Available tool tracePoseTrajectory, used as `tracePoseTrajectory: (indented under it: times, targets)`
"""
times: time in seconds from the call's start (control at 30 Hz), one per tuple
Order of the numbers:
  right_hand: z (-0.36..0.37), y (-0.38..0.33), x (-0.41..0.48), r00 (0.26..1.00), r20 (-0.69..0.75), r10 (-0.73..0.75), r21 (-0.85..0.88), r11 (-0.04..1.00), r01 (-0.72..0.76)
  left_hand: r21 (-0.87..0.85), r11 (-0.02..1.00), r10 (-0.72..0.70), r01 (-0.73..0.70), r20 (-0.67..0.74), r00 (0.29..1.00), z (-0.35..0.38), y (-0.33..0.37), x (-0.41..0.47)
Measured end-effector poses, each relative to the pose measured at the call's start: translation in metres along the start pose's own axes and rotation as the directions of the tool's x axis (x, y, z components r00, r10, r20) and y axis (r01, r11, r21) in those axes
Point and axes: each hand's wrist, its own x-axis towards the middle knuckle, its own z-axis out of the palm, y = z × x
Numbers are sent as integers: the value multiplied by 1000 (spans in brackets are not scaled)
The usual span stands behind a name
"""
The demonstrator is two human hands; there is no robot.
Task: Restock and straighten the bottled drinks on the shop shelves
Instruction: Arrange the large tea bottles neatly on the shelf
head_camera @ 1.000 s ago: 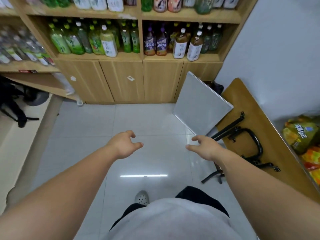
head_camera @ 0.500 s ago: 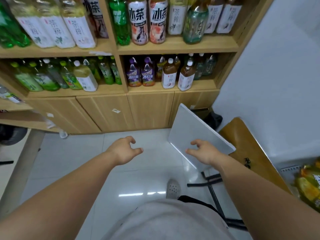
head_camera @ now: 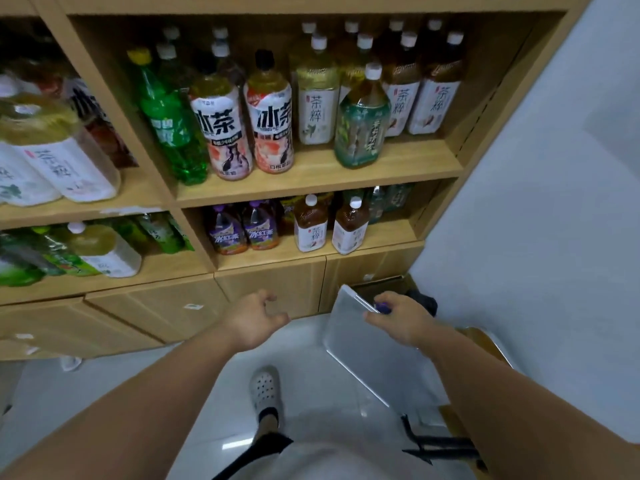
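The wooden shelves (head_camera: pixel 311 183) hold bottled drinks. In the upper right compartment stand a green soda bottle (head_camera: pixel 166 123), two iced-tea bottles (head_camera: pixel 221 133) with white and pink labels, white-labelled tea bottles (head_camera: pixel 317 109) and a green tea bottle (head_camera: pixel 362 126) set forward of its row. Below are two purple-labelled bottles (head_camera: pixel 227 233) and two brown tea bottles (head_camera: pixel 310 226). My left hand (head_camera: pixel 254 320) hangs empty before the cabinet doors, fingers loosely curled. My right hand (head_camera: pixel 403 320) is spread over a grey panel. A small purple thing (head_camera: pixel 382 308) shows at its fingertips; contact is unclear.
A grey flat panel (head_camera: pixel 363 351) leans at the cabinet's right end, with a cardboard box (head_camera: pixel 381 284) behind it. A folded wooden table (head_camera: pixel 485 341) with black legs lies along the white wall (head_camera: pixel 554 237). My foot in a white clog (head_camera: pixel 265 389) is on the tiled floor.
My view has come closer to the shelves and tilted up, so the upper compartment now fills the frame. Both hands stay held out in front, holding nothing.
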Motion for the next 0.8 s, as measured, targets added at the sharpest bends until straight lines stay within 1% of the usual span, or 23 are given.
tracePoseTrajectory:
  times: [0.13,0.2,0.3,0.4,0.5,0.6,0.7,0.8]
  targets:
    - [-13,-23,37,997,-26,70,34,997,-69,27,998,50,-51,32,998,-32,9,61]
    - [-20,-36,52,994,-43,103,53,994,-100,70,994,83,-85,33,996,-48,14,93]
    - [-30,-53,74,992,-76,98,80,993,-92,108,986,125,-127,33,992,-60,23,138]
    - [-36,-54,109,988,-119,100,121,989,-86,90,989,118,-119,19,993,-55,33,176]
    - [-35,-47,146,986,-145,80,164,985,-56,63,993,105,-103,-33,994,-39,41,213]
    - [-26,-33,189,981,-190,42,248,969,6,14,996,91,-90,-123,988,-18,47,243]
    - [-12,-18,227,966,-259,6,313,947,78,-73,992,85,-102,-208,974,-1,47,266]
    - [-1,-5,260,947,-321,5,343,933,111,-118,985,89,-127,-284,955,15,42,285]
